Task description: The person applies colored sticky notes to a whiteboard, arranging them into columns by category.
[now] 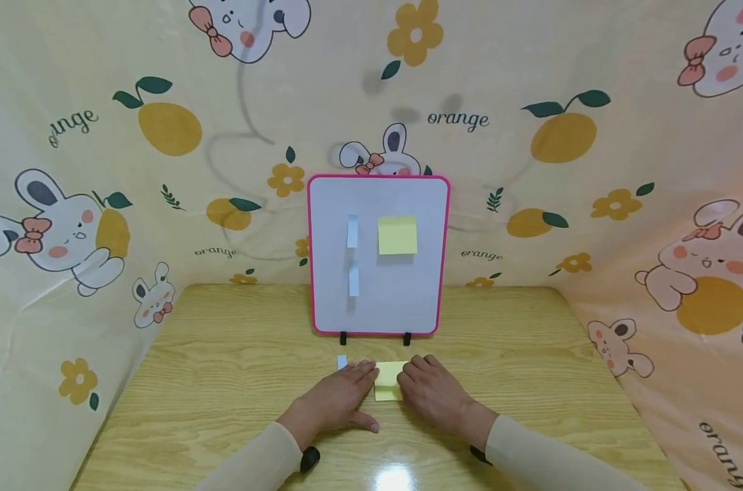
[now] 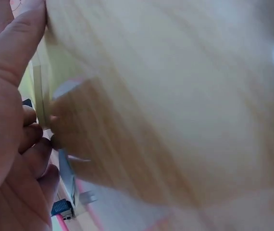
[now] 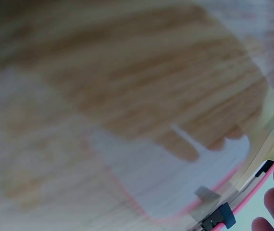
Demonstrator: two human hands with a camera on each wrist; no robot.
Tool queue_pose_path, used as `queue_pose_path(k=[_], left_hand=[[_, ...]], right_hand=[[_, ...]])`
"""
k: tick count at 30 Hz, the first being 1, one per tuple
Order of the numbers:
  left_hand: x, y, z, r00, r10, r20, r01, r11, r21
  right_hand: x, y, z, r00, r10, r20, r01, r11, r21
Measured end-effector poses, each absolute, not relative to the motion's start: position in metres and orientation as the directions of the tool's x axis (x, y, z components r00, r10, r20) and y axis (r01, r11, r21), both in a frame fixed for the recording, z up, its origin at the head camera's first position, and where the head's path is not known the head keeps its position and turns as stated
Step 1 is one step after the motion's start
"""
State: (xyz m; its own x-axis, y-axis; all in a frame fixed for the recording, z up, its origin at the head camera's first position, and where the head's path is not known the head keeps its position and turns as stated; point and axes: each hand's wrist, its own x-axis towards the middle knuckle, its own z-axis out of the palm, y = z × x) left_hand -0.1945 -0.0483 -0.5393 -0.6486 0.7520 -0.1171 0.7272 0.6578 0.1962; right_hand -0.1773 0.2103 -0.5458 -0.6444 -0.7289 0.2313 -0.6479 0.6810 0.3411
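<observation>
A pad of yellow sticky notes (image 1: 386, 395) lies on the table between the two hands. My left hand (image 1: 337, 399), its fingers stretched out, rests at the pad's left edge. On the other side, my right hand (image 1: 437, 395) has its fingers curled and pinches the yellow top sheet (image 1: 389, 375), whose lower edge stands off the pad. The pad's side shows as a thin stack (image 2: 40, 96) beyond the left hand in the left wrist view. Part of a small light-blue note strip (image 1: 342, 361) shows beyond the left fingers; the rest is hidden beneath them.
Behind the hands a pink-framed whiteboard (image 1: 377, 314) stands upright on black feet (image 1: 343, 338). It bears a yellow sticky note (image 1: 398, 235) and two light-blue strips (image 1: 353, 232). A patterned cloth (image 1: 469, 82) encloses the glossy wooden table (image 1: 224, 354) at the back and sides.
</observation>
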Motion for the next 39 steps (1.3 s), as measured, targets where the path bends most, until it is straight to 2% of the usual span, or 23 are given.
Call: queue_pose_path(k=[13,21,30,35,39], left_hand=[[-0.192,-0.057,-0.527,-0.666,0.744,-0.044,0.721,0.659,0.214],[-0.173,-0.065,-0.527,-0.613,0.790,-0.021,0.774,0.606,0.186],[-0.166,-0.056,-0.537,-0.545,0.839,0.006,0.835,0.541,0.102],[-0.166,-0.052,-0.541,-0.545,0.838,-0.023,0.833,0.545,0.097],[-0.165,-0.050,-0.542,-0.549,0.835,-0.032,0.830,0.550,0.098]], right_hand=[[-0.182,0.210,-0.540,-0.619,-0.704,0.348,-0.671,0.705,0.231],[-0.186,0.210,-0.536,-0.598,-0.691,0.407,-0.674,0.708,0.212],[-0.188,0.210,-0.538,-0.593,-0.689,0.416,-0.672,0.709,0.217],[-0.189,0.211,-0.540,-0.590,-0.699,0.405,-0.673,0.702,0.231],[-0.189,0.212,-0.540,-0.596,-0.725,0.345,-0.677,0.685,0.270]])
